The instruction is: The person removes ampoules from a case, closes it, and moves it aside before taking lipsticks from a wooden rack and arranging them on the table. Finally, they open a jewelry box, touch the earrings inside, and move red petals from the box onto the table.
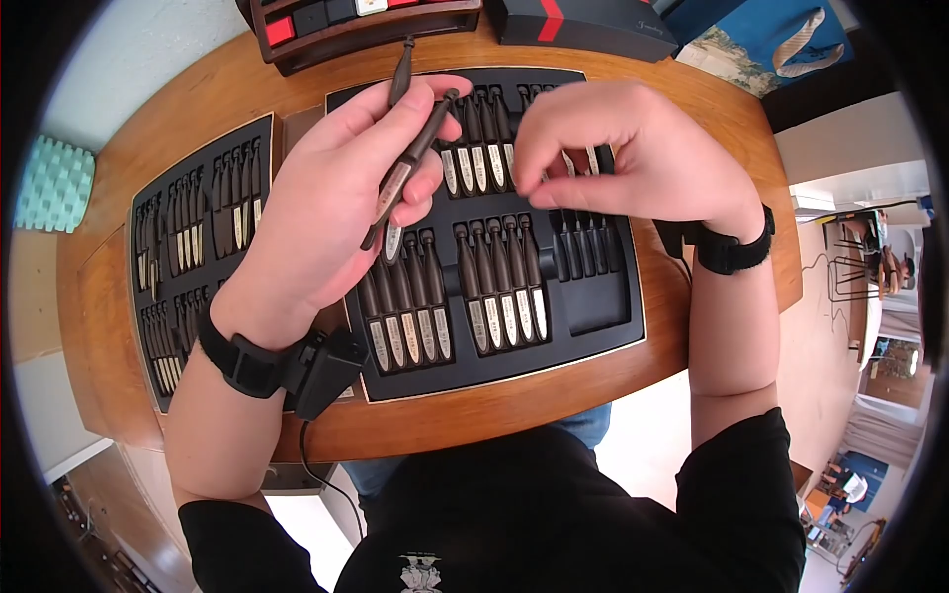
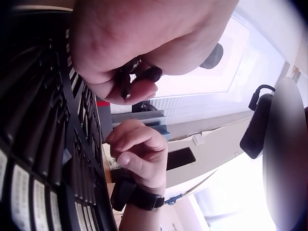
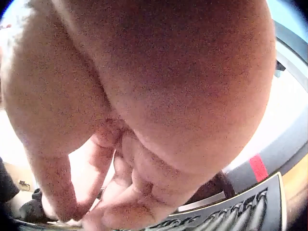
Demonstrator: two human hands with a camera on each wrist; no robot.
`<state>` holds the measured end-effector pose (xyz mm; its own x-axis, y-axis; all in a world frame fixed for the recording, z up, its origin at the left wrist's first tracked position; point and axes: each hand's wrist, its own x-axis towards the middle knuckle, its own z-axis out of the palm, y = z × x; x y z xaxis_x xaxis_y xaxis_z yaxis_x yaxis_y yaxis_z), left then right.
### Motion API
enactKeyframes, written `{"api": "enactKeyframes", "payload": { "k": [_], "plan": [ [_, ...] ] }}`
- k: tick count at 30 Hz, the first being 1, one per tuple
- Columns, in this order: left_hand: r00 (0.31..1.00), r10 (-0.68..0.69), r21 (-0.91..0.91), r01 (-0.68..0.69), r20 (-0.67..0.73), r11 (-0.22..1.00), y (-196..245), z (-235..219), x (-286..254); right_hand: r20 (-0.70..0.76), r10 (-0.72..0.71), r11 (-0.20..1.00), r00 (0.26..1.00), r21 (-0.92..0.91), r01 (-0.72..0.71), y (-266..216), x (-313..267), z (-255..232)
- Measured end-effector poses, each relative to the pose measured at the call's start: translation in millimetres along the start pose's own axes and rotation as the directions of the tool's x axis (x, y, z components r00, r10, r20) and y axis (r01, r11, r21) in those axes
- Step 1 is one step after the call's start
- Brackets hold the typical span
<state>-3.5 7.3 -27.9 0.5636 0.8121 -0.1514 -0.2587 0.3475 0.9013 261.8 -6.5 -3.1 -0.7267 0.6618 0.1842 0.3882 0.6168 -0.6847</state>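
My left hand (image 1: pixel 341 188) grips a dark brown pen-shaped stick (image 1: pixel 410 163) with a pale label and a knobbed end, tilted across the fingers. A second dark stick (image 1: pixel 402 74) stands up behind the thumb of that hand. In the left wrist view the left fingers curl round the dark stick ends (image 2: pixel 151 73). My right hand (image 1: pixel 633 148) hovers over the right part of the open case (image 1: pixel 583 341), its fingers loosely curled and the thumb near the index finger. Nothing shows between them. Rows of similar labelled sticks (image 1: pixel 499 287) lie in the case's slots.
A second case (image 1: pixel 203 287) of sticks lies at left. Behind stand a wooden rack (image 1: pixel 356 35) with coloured pieces, a black box (image 1: pixel 583 28) with a red stripe and a blue bag (image 1: pixel 761 49). A cable (image 1: pixel 316 455) hangs from the left wrist camera past the table edge.
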Motion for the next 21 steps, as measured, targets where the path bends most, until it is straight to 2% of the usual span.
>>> {"api": "enactKeyframes", "payload": {
  "k": [2, 3, 5, 7, 9, 10, 13, 15, 18, 21],
  "plan": [
    [0.999, -0.010, 0.020, 0.009, 0.048, 1.000, -1, 0, -1, -0.157, 0.020, 1.000, 0.987, -0.013, -0.023, 3, 3, 4],
    [0.995, -0.020, 0.041, 0.016, 0.095, 0.999, -1, 0, -2, -0.158, 0.016, 1.000, 0.987, -0.016, -0.019, 5, 5, 7],
    [0.978, -0.109, 0.113, 0.089, 0.178, 0.990, 3, 4, -4, -0.423, 0.057, 0.997, 0.904, 0.074, -0.028, 5, 10, 12],
    [0.957, -0.162, 0.238, 0.104, 0.239, 0.966, 8, 10, -8, -0.442, 0.100, 0.994, 0.892, 0.085, -0.069, 0, 10, 10],
    [0.952, -0.169, 0.247, 0.106, 0.254, 0.963, 8, 12, -10, -0.342, 0.138, 0.944, 0.930, 0.331, -0.018, -1, 8, 9],
    [0.944, -0.194, 0.254, 0.126, 0.266, 0.959, 8, 12, -11, -0.308, 0.138, 0.931, 0.941, 0.365, -0.017, -1, 8, 9],
    [0.933, -0.230, 0.305, 0.142, 0.277, 0.942, 12, 14, -13, -0.321, 0.115, 0.948, 0.940, 0.318, -0.007, 0, 8, 12],
    [0.937, -0.219, 0.289, 0.138, 0.273, 0.947, 11, 12, -12, -0.324, 0.123, 0.934, 0.938, 0.358, 0.001, 2, 7, 9],
    [0.950, -0.197, 0.265, 0.131, 0.241, 0.955, 11, 13, -11, -0.384, 0.213, 0.872, 0.898, 0.489, 0.002, 7, 5, 2],
    [0.951, -0.183, 0.204, 0.133, 0.248, 0.970, 11, 10, -9, -0.415, 0.167, 0.897, 0.894, 0.441, 0.037, 17, 2, -4]
  ]
}}
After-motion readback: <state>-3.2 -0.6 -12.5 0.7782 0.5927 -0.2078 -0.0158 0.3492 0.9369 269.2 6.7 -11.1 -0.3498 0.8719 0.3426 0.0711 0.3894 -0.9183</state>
